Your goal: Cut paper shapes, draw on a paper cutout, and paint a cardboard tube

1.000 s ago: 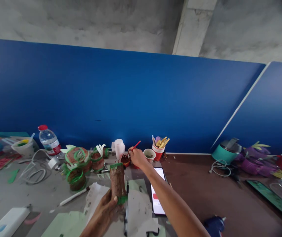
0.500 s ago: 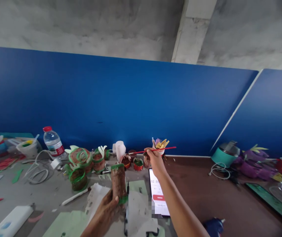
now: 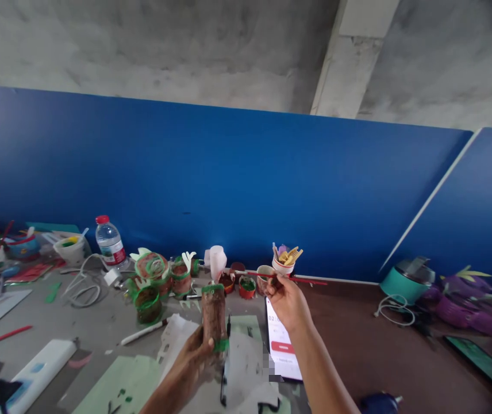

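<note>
My left hand [image 3: 194, 353] is wrapped round the lower part of a brown-painted cylinder [image 3: 214, 313] with green bands at its top and bottom, held nearly upright. Between the fingertips of my right hand [image 3: 288, 302] is a slim red paintbrush [image 3: 312, 281], lying almost level. Its tip points left, above a small cup of green paint [image 3: 247, 286]. A cup of dark brown paint [image 3: 227, 282] stands just left of that one. Behind my right fingers is a pale cup [image 3: 265, 275], partly covered by them.
Brown and green painted pots [image 3: 148, 305] stand to the left, near a water bottle [image 3: 110, 244]. A lit phone [image 3: 284, 346] lies under my right wrist. Plastic cutlery fills a cup [image 3: 283, 266] by the blue partition [image 3: 246, 184]. A teal appliance [image 3: 403, 283] stands at right.
My right hand and the paintbrush have moved down and a little right, uncovering the pale cup. The view has shifted left. My left hand keeps its hold on the cylinder.
</note>
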`<action>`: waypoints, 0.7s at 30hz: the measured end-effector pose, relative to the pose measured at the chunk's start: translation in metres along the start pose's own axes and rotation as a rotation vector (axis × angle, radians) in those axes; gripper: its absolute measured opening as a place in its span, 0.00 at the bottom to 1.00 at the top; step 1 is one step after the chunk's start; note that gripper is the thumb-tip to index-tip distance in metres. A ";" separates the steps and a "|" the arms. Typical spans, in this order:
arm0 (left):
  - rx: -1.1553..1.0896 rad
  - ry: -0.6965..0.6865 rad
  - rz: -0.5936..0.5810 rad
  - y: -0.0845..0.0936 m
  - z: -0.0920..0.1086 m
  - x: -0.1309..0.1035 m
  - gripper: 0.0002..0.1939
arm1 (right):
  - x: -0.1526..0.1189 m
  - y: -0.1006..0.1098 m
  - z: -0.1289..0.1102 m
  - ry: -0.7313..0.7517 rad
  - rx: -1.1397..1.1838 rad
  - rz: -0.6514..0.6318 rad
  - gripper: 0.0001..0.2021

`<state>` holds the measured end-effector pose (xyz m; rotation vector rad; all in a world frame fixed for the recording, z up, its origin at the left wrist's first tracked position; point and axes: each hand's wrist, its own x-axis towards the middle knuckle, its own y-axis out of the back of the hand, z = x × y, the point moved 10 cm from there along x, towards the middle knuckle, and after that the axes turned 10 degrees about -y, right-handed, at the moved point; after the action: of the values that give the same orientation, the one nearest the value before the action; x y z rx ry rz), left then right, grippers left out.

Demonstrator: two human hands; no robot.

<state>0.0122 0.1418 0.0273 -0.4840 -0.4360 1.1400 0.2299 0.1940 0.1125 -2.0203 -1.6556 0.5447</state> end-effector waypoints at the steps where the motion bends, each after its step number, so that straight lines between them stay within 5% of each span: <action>1: -0.001 -0.009 0.003 0.001 0.001 0.000 0.27 | -0.002 0.000 0.001 -0.002 0.010 0.001 0.04; 10: -0.006 0.002 0.033 0.004 -0.001 0.002 0.32 | -0.014 -0.004 0.005 0.008 0.005 0.025 0.06; 21: 0.052 -0.067 -0.014 0.004 0.001 0.004 0.30 | -0.034 -0.013 -0.021 0.138 -0.264 0.092 0.05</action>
<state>0.0100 0.1472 0.0260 -0.3982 -0.4662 1.1541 0.2253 0.1605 0.1375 -2.2747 -1.6286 0.2190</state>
